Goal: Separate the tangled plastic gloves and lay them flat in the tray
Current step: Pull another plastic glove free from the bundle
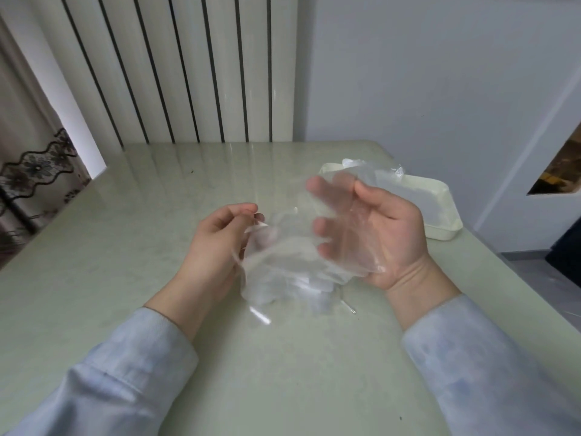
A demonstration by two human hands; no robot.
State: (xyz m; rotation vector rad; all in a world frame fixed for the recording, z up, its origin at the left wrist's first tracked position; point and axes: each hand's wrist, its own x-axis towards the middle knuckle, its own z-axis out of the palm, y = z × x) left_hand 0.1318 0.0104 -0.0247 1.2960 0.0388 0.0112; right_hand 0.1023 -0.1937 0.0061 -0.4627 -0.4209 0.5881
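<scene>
A tangle of clear plastic gloves [283, 265] hangs between my two hands just above the pale green table. My left hand [217, 243] pinches an edge of the plastic between thumb and curled fingers. My right hand [371, 234] holds the other side, palm turned toward me, with its fingers behind the film and its thumb over it. The lower part of the bundle touches the table. A cream tray [440, 228] stands behind my right hand, and clear plastic [371, 171] lies over its far rim. Much of the tray is hidden by my right hand.
The table's [125, 247] right edge runs just beyond the tray, with grey floor [534, 278] below it. A white ribbed radiator [176, 67] and a wall stand behind the table. A patterned curtain [34, 177] hangs at the left.
</scene>
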